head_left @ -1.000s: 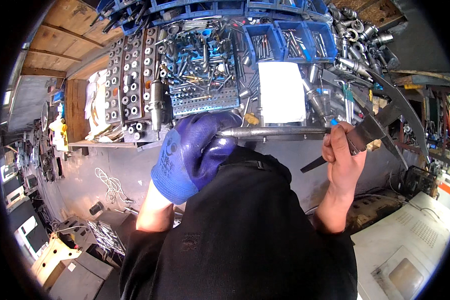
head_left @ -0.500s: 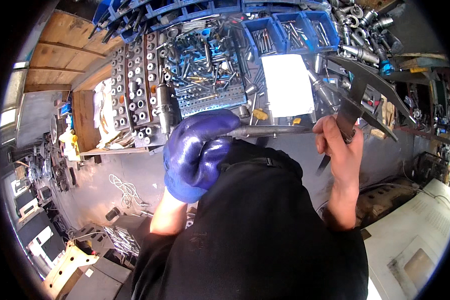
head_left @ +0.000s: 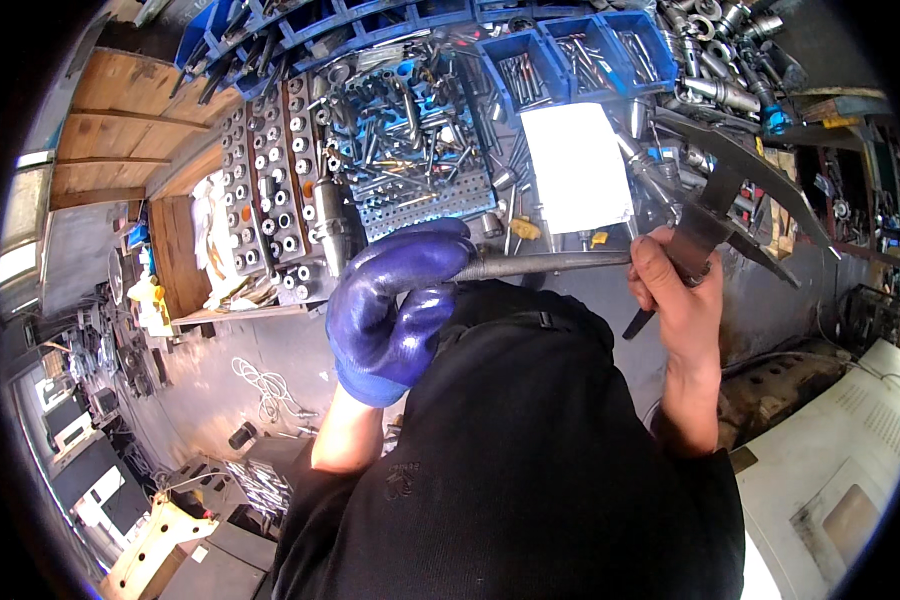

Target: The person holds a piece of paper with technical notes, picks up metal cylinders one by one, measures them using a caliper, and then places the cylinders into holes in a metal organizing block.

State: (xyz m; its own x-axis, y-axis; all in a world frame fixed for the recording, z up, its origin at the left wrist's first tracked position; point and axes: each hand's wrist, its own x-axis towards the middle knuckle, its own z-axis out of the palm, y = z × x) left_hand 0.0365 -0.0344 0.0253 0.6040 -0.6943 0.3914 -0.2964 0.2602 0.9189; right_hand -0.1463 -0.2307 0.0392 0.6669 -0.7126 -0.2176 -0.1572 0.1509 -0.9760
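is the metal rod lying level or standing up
Roughly level: the metal rod runs sideways from the gloved left hand to the bare right hand, both gripping it.

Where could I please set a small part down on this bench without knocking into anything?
The barest patch is the grey benchtop below the socket rack and left of the gloved left hand, bordered below by a white cord. The white sheet is flat and unloaded. Around the perforated tray and the blue bins, loose tooling is packed tight.
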